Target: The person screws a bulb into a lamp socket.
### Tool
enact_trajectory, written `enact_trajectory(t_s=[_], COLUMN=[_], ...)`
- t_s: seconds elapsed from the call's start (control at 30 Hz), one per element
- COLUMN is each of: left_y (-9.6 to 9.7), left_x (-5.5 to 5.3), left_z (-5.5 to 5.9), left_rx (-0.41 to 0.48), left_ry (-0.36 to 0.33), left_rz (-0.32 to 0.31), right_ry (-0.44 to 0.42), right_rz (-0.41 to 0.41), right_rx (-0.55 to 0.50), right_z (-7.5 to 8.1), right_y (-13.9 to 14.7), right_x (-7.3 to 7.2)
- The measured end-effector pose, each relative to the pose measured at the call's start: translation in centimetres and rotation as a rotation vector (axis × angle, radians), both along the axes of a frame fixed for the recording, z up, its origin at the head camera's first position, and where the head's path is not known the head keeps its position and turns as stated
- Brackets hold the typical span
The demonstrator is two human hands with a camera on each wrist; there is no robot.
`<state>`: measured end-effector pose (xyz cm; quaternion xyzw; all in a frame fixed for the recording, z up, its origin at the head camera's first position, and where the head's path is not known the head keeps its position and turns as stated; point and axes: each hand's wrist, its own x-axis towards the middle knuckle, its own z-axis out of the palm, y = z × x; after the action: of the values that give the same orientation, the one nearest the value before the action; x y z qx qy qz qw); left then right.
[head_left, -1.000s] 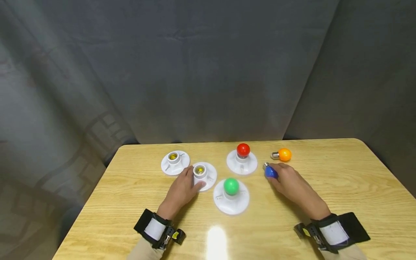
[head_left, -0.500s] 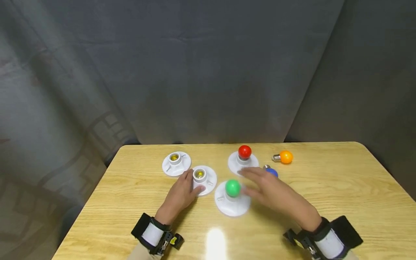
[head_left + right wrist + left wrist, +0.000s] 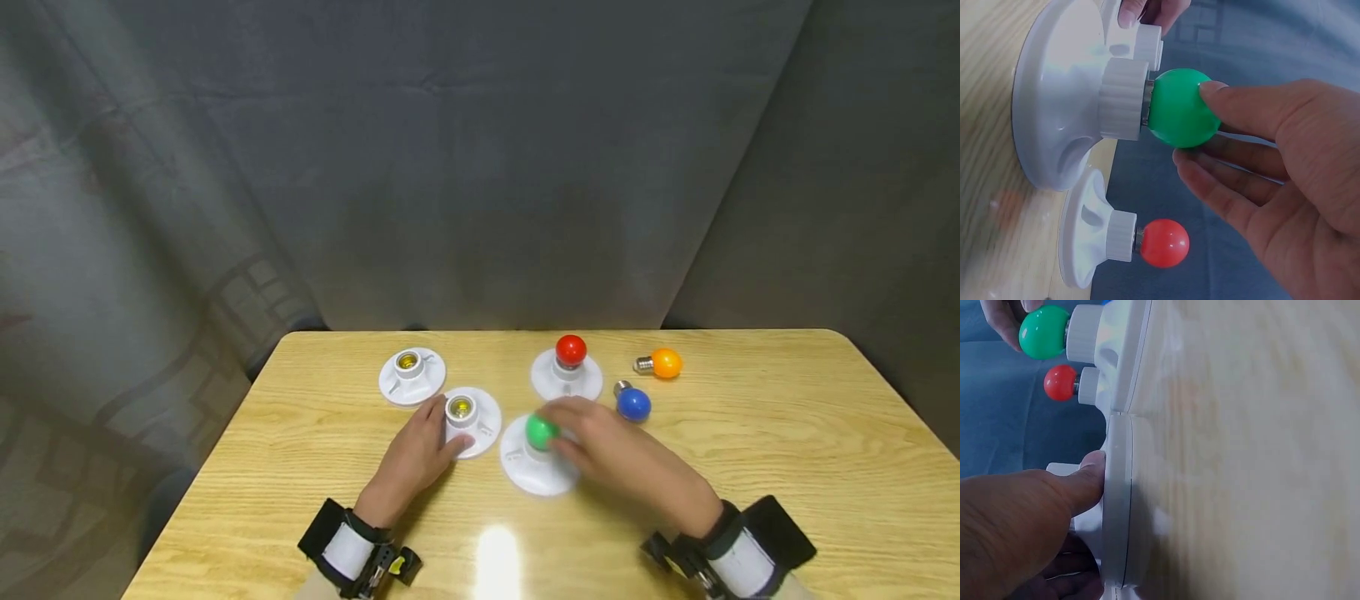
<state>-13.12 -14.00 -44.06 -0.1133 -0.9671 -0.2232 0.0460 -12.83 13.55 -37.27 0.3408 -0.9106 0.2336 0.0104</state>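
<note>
Now | right hand (image 3: 600, 440) pinches glossy green bulb (image 3: 1179, 109) | ribbed white socket (image 3: 1088, 97) beneath

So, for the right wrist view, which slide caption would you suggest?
Right grip around a green bulb in its white socket, with a red bulb in another socket behind.

This looks like a staged, lab-like recording space: grey cloth (image 3: 480, 167) hangs behind a wood-grain bench (image 3: 787, 433), and camera straps (image 3: 349, 550) circle both wrists.
</note>
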Motion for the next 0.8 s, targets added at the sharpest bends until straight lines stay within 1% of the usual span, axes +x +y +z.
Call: enact_trajectory(t_s=[0.1, 0.2, 0.4, 0.6, 0.8], left_y=[-0.2, -0.4, -1.0, -1.5, -1.5], left_x=[0.4, 0.8, 1.7, 2.8, 3.2], left_z=[0.0, 0.0, -0.1, -0.1, -0.1], left_rx=[0.002, 0.006, 0.012, 0.012, 0.014], left_ry=[-0.003, -0.025, -0.051, -0.042, -0.029], left_rz=[0.004, 0.018, 0.029, 0.036, 0.033], right_ry=[0.005, 0.014, 0.029, 0.016, 0.0], right_rz=[-0.008, -0.009, 0.007, -0.017, -0.037], right_rx=[0.0, -0.006, -0.006, 0.015, 0.022], right_z=[0.1, 0.1, 0.0, 0.1, 0.2], right_y=[-0.2, -0.4, -0.8, -1.4, -2.0], right_x=[-0.4, -1.0, -2.0, -2.8, -3.9])
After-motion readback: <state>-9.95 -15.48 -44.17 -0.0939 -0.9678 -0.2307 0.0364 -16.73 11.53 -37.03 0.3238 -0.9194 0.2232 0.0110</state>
